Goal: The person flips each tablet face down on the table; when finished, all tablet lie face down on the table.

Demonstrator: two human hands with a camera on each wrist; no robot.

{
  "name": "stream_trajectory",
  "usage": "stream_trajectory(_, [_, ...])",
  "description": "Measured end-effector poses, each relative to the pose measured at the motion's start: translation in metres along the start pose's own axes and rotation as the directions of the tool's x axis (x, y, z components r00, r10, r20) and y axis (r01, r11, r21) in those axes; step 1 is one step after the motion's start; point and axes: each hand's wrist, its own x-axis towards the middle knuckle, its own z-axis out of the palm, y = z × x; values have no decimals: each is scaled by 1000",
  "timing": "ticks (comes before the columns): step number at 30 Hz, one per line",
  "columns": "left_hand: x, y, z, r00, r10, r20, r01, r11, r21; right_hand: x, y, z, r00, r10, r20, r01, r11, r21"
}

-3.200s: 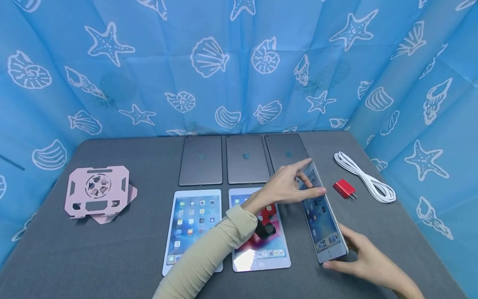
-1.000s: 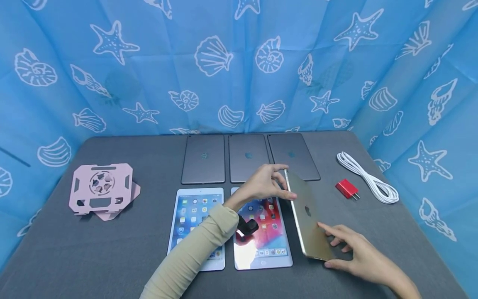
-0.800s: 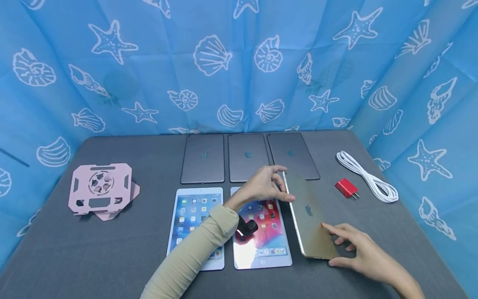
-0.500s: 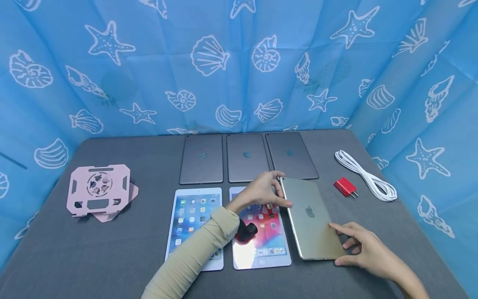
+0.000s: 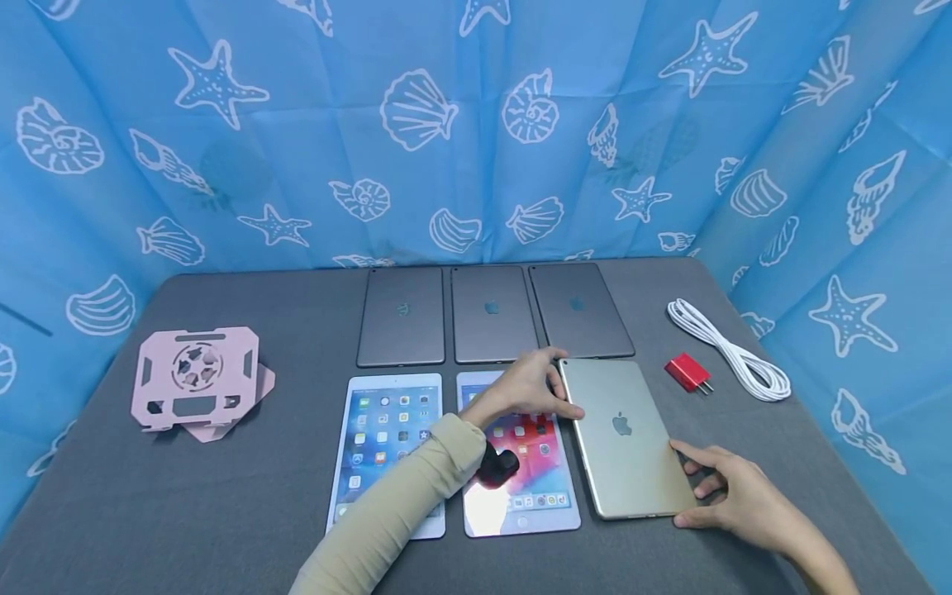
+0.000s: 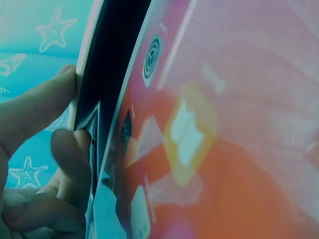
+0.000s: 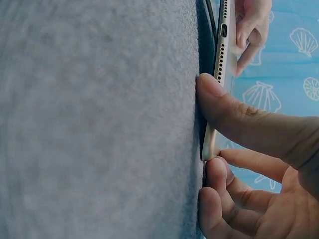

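A gold-backed tablet (image 5: 632, 446) lies face down, about flat on the cloth, at the right end of the front row. My left hand (image 5: 530, 384) holds its upper left corner, thumb on the left side and index finger at the top. Around the lower right corner, my right hand (image 5: 732, 496) has its thumb on the bottom edge and index finger on the right side. In the right wrist view that bottom edge (image 7: 222, 55) shows its port and speaker holes. Two white-framed tablets lie lit, screens up: one (image 5: 383, 430) at left, another (image 5: 554, 487) partly under my left forearm.
Three dark grey tablets lie face down behind: left (image 5: 402, 330), middle (image 5: 493, 330), right (image 5: 583, 326). A pink metal stand (image 5: 159, 372) sits at left. A red charger plug (image 5: 686, 372) and coiled white cable (image 5: 725, 347) lie at right. A blue shell-patterned curtain (image 5: 476, 182) borders the table.
The tablet has been turned from screen showing to back showing and lowered from tilted to about flat. Both hands stay on it; the right hand has shifted slightly right.
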Motion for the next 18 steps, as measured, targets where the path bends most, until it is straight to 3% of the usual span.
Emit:
stream_trajectory(9, [6,1,7,1000,-14,-3,15,986,165,0,4,-2,1000,19,-16,-19,1000,-19])
stream_trajectory(18, [7,4,9,999,-37,-5,38,971,237,-1,6,-2,1000,20,-13,-20,1000,-17])
